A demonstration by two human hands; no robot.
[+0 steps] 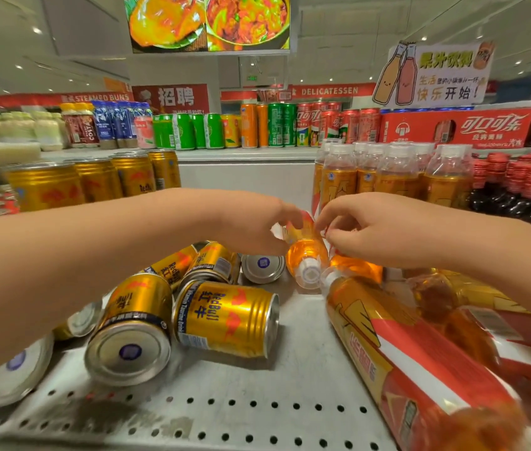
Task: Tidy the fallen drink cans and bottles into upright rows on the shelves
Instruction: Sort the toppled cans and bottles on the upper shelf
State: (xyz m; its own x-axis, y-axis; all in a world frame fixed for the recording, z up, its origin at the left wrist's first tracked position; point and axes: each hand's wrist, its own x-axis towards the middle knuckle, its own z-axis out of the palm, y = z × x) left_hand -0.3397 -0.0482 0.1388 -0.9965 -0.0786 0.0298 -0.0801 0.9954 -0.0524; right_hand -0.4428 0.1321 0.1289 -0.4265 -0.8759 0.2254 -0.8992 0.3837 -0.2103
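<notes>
Several gold Red Bull cans [225, 317] lie toppled on the grey perforated shelf [257, 415], left of centre. Orange drink bottles lie fallen at right; the nearest bottle [397, 356] points its white cap to the back. A smaller fallen orange bottle [308, 252] lies mid-shelf with its white cap facing me. My left hand [251, 222] grips this bottle's body from the left. My right hand [368, 232] has its fingers curled just to the right of it, over another fallen orange bottle [355, 266]; what they pinch is hidden.
Upright gold cans [95, 180] stand in a row at back left. Upright orange bottles [394, 174] and red-capped dark bottles [518, 190] stand at back right. A higher shelf behind carries green, orange and red cans [290, 125] and a red Coca-Cola carton [459, 128].
</notes>
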